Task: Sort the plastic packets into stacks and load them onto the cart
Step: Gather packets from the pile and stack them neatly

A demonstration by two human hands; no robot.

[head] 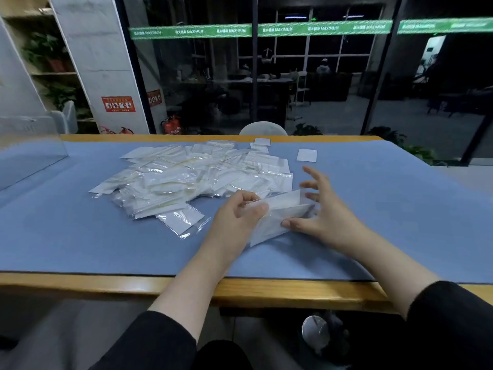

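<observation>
Left hand [237, 212] is pinching a few packets [277, 217]; right hand [317, 209] is hovering, fingers spread. Should be squaring edges before stacking.

The word "MAXIMUM" repeats in white letters along the green band [266, 30] that runs across the glass wall [333, 84], each time after a few characters too blurred to read. The red sign [118, 104] on the white pillar [98, 62] carries print too small to make out.
</observation>
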